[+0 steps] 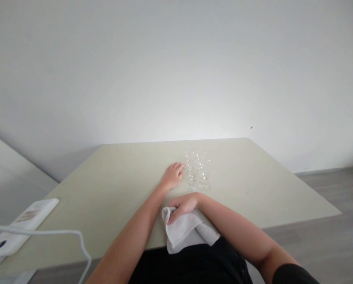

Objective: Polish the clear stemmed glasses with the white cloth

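Note:
My left hand (173, 175) lies flat on the pale table, fingers stretched out beside a cluster of clear, shiny objects (197, 171). They are see-through like glass or clear plastic, and their exact kind cannot be made out. Nearer to me, at the table's front edge, my right hand (184, 206) is closed on a white cloth (185, 230). The cloth is bunched under the fingers, and its loose part hangs down by my dark clothing. Some of the right hand's fingers are hidden behind the hand and the cloth.
The pale table (111, 189) reaches back to a white wall (176, 71). At the left edge lies a flat white printed item (28, 221), crossed by a white cable (58, 232). Small dark specks (249, 193) show on the tabletop at right. Grey flooring (327, 193) lies beyond.

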`<move>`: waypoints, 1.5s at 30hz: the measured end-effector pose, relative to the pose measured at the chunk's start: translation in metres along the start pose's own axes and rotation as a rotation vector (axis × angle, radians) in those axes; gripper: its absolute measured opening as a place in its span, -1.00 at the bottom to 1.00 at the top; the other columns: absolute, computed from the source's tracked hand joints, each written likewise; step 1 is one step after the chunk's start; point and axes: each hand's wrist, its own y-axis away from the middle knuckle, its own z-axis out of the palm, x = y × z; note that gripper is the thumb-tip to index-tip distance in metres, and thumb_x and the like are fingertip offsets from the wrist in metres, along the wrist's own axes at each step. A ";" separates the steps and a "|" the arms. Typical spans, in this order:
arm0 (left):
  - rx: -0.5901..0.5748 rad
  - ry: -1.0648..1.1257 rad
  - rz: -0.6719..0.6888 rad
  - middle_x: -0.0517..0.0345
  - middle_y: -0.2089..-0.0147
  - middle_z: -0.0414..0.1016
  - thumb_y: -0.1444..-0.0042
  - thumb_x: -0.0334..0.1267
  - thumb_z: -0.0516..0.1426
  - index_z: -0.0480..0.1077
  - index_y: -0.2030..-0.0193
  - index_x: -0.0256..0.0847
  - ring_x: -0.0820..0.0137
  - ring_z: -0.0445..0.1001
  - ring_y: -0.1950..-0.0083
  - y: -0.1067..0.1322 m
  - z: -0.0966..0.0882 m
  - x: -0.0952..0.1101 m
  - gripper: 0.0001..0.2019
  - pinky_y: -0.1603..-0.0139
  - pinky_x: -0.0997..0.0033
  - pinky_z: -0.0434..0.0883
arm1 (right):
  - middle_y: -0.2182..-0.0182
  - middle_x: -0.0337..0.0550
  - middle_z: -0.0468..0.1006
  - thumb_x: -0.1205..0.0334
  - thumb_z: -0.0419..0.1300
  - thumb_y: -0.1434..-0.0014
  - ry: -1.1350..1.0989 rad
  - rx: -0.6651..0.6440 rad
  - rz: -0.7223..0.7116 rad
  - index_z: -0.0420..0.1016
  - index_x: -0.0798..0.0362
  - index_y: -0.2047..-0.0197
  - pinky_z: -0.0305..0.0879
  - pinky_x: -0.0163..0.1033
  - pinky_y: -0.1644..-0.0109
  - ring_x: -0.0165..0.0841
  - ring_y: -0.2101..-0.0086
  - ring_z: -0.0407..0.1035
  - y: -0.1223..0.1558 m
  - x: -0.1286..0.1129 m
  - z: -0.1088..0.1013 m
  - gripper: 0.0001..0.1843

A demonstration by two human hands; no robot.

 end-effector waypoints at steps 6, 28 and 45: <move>0.047 0.090 -0.042 -0.08 -0.12 0.41 -0.16 -0.36 0.00 0.36 -0.04 -0.24 0.20 0.31 -0.19 0.011 -0.007 -0.002 -0.68 -0.27 0.11 0.25 | 0.53 -0.26 0.50 0.15 0.28 -0.12 0.005 0.081 0.033 0.53 0.10 0.37 0.35 -0.36 0.38 -0.42 0.50 0.38 0.004 0.002 -0.009 -0.82; -0.021 0.361 -0.017 0.04 0.01 0.48 0.09 -0.40 0.05 0.26 0.43 -0.15 0.27 0.43 -0.08 0.039 -0.041 -0.036 -0.93 -0.14 0.23 0.35 | 0.46 -0.31 0.46 0.19 0.29 -0.10 0.135 0.306 -0.064 0.49 0.11 0.32 0.24 -0.40 0.28 -0.43 0.39 0.31 0.004 0.003 -0.011 -0.84; -0.047 0.319 0.049 0.01 -0.04 0.45 0.12 -0.42 0.07 0.25 0.50 -0.16 0.27 0.39 -0.13 0.038 -0.037 -0.041 -0.92 -0.17 0.23 0.33 | 0.44 -0.32 0.44 0.08 0.29 -0.10 0.135 0.298 -0.102 0.47 0.15 0.26 0.24 -0.38 0.27 -0.47 0.42 0.31 0.002 0.009 -0.012 -0.71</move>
